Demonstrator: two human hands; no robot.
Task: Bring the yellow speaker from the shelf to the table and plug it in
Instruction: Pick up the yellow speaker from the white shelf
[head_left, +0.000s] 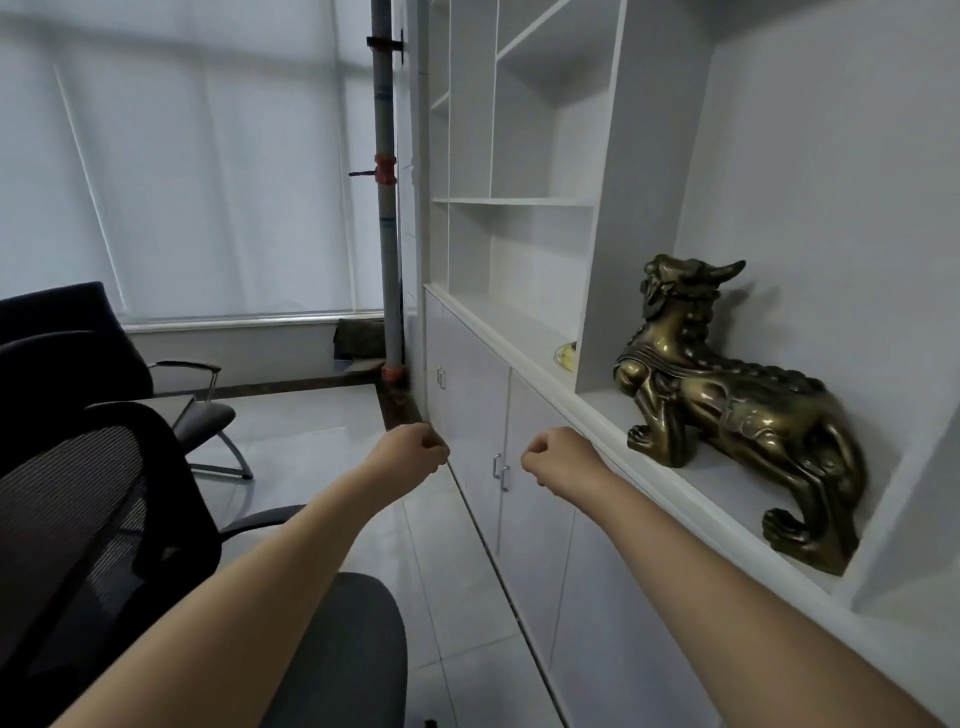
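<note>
A small yellow rounded object, presumably the yellow speaker (566, 356), peeks out at the bottom of a compartment of the white shelving unit (519, 201), mostly hidden behind the upright divider, so its shape cannot be made out. It sits at about 1 o'clock from the two hands and well apart from them.

In the next compartment, at 3 o'clock from the speaker, a large brass mythical-beast statue (737, 410) stands on the white shelf ledge, its horned head turned toward the divider. Below the ledge run white cabinet doors with small metal handles (500, 470).

The left hand (415, 449) and the right hand (556, 457) are stretched forward side by side in front of those doors, near each other but not touching. Each grip is clenched into a loose fist with nothing in it.

At 9 o'clock from the hands stand black mesh-backed office chairs (93, 499) with grey seats. The floor (311, 415) is glossy pale tile with a dark border strip along the far wall. A grey vertical pipe with orange collars (387, 208) rises in the corner at 12 o'clock, beside windows covered by white roller blinds (182, 156).
</note>
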